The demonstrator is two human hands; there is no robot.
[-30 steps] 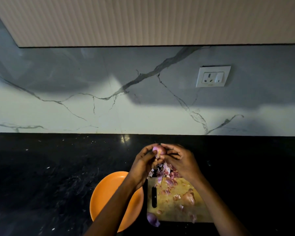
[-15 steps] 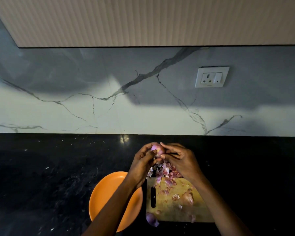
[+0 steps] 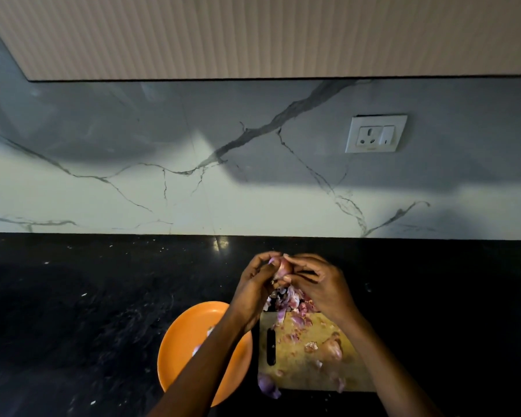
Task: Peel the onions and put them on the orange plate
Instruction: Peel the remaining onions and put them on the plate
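Both my hands meet above the far end of the wooden cutting board [image 3: 301, 368]. My left hand [image 3: 254, 291] grips a small purple onion [image 3: 280, 267], and my right hand [image 3: 319, 285] pinches it from the right with fingertips at its top. A heap of purple peelings [image 3: 292, 302] lies under the hands on the board's far end. Another onion [image 3: 331, 349] rests on the board. The orange plate [image 3: 181, 335] lies left of the board, partly covered by my left forearm; pale onion pieces [image 3: 203, 341] show on it.
A purple onion piece [image 3: 266, 386] lies at the board's near left corner. The black countertop [image 3: 88, 311] stretches left and right. Behind it rises a marble backsplash with a wall socket [image 3: 375, 133]; a ribbed cabinet [image 3: 253, 34] hangs above.
Both hands stay together on the onion with small finger movements at its top. The view shifted slightly; nothing else moved.
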